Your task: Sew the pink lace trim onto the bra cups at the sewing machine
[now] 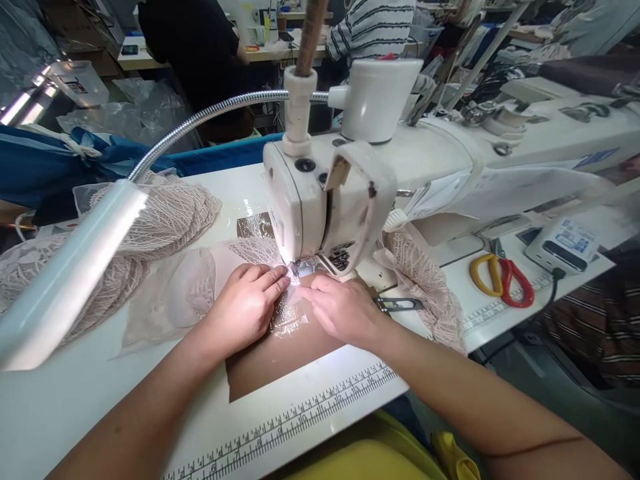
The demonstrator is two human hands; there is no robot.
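Our flat left hand [251,299] touches pale-pink lace [256,251] by the white sewing machine [425,155]; we can't tell if our right hand [344,308] grips.

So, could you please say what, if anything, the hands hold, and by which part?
The left hand and right hand touch pale lace at its section beneath the sewing machine's head; whether either grips it cannot be told.

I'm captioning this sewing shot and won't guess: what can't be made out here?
All in the head view:
Lace at the needle: partly covered by the left hand.
Whatever lies beneath the right hand: hidden by it.
Sewing machine, far end: cut off by the right edge.
Print on the white box: too small.
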